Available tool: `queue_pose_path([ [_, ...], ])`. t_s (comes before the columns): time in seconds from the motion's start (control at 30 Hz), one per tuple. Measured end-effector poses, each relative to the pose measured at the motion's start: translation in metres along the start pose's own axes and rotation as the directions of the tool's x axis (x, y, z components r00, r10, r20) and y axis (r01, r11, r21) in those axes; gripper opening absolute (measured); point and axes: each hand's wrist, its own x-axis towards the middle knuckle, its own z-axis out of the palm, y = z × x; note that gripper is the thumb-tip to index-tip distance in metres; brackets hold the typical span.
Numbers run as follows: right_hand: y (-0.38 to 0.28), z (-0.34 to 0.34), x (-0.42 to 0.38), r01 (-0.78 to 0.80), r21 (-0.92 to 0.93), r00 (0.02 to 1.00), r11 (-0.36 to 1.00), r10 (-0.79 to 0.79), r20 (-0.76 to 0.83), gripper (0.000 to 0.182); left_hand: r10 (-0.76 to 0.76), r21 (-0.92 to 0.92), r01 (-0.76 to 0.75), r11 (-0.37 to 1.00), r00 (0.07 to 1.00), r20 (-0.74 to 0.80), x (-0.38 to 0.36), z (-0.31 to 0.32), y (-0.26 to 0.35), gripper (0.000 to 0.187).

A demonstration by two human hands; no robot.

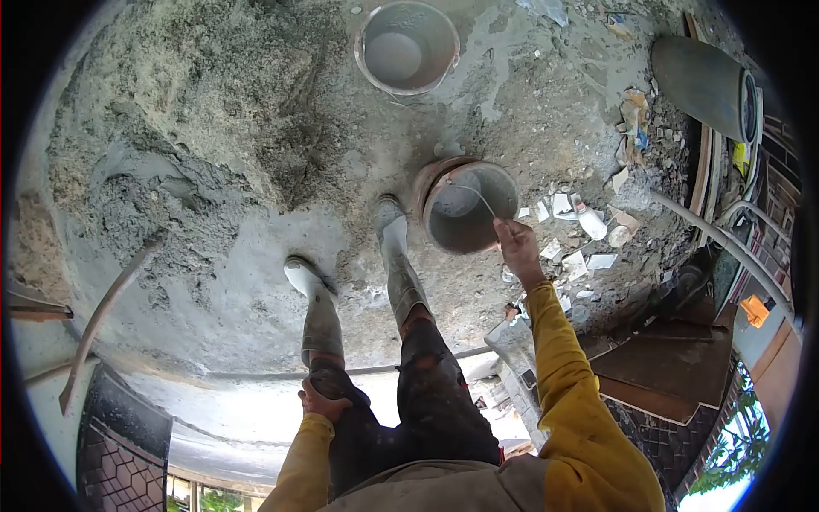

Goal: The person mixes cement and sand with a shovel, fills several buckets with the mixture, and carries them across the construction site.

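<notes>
My right hand [519,249] is closed on the thin wire handle [478,194] of a grey-coated bucket [461,230]. The bucket stands tilted on the ground just ahead of my boots, and a second reddish rim [425,181] shows behind its left side. Its inside looks grey, with little visible in it. My left hand [322,403] lies on my left knee with nothing in it, fingers apart against the dark trouser leg. Another bucket [435,60] sits farther forward, with a pale grey layer at its bottom.
A large heap of grey sandy mix [239,102] lies ahead on the left, with a wooden tool handle [111,299] sticking out of wet mix. Broken white tile pieces [576,266] litter the right side. Beyond them are a dark drum-like container [704,85], a curved pole [725,243] and boards [665,363].
</notes>
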Motion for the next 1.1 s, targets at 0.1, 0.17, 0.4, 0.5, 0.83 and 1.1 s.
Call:
queue_pose_path([
  [0.1, -0.037, -0.03, -0.002, -0.05, 0.217, 0.983, 0.975, 0.087, -0.164, 0.043, 0.007, -0.01, -0.007, 1.0, 1.0, 0.007, -0.003, 0.0, 0.001, 0.116],
  [0.17, -0.047, -0.061, 0.006, 0.008, 0.164, 0.97, 0.986, 0.032, -0.242, 0.045, 0.023, -0.024, -0.023, 0.999, 1.0, 0.015, -0.001, 0.001, 0.003, 0.116],
  [0.4, -0.123, -0.153, 0.068, 0.049, -0.117, 0.934, 0.992, -0.087, -0.346, 0.046, 0.002, 0.042, -0.002, 0.999, 1.0, 0.004, -0.001, 0.006, 0.001, 0.12],
  [0.5, -0.115, -0.151, 0.098, -0.001, 0.03, 0.957, 1.0, 0.01, -0.29, 0.045, 0.007, 0.037, -0.007, 0.999, 1.0, -0.002, 0.0, 0.008, -0.001, 0.12],
  [0.83, -0.021, -0.115, 0.189, -0.056, -0.17, 0.948, 0.984, -0.002, -0.319, 0.04, 0.012, -0.008, -0.012, 1.0, 1.0, -0.009, -0.004, 0.008, 0.001, 0.116],
  [1.1, 0.069, -0.042, 0.116, -0.197, -0.365, 0.962, 0.91, 0.106, -0.253, 0.044, -0.029, -0.024, 0.03, 0.999, 0.999, 0.038, -0.004, 0.002, 0.007, 0.119],
])
